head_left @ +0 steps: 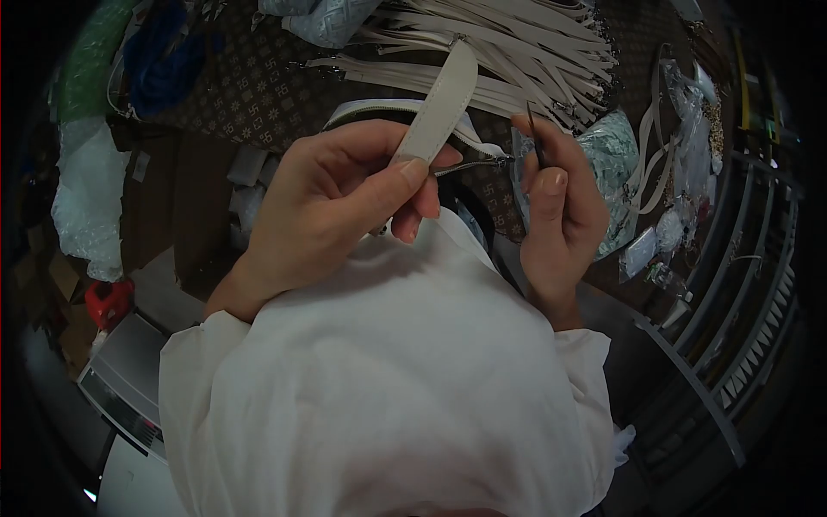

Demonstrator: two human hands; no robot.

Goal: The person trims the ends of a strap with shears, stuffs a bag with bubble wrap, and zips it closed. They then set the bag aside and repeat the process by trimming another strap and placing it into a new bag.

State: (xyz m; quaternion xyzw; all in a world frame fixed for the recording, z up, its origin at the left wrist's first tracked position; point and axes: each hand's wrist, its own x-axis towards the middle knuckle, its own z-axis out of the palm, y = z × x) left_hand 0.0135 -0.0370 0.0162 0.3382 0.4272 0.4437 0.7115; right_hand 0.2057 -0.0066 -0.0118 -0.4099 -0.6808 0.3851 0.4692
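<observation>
Between the thumb and fingers of my left hand (345, 185) is a cream stitched strap (441, 103), its rounded end pointing up and away from me. My right hand (564, 194) is closed around a thin dark pointed tool (537, 142), tip upward; I cannot tell its exact kind. A gap separates the tool from the strap. Beneath the strap lies a pale zippered piece (469, 138) with its metal zipper showing. Behind both hands, a large bundle of similar cream straps (517, 52) with metal hardware at the ends spreads over the table.
A brown patterned cloth (250, 82) covers the table. Clear plastic packets (642, 250) and loose straps (652, 168) lie at the right. Bubble wrap (90, 198) hangs at the left by a cardboard box (198, 202). A metal rack (732, 284) stands at far right.
</observation>
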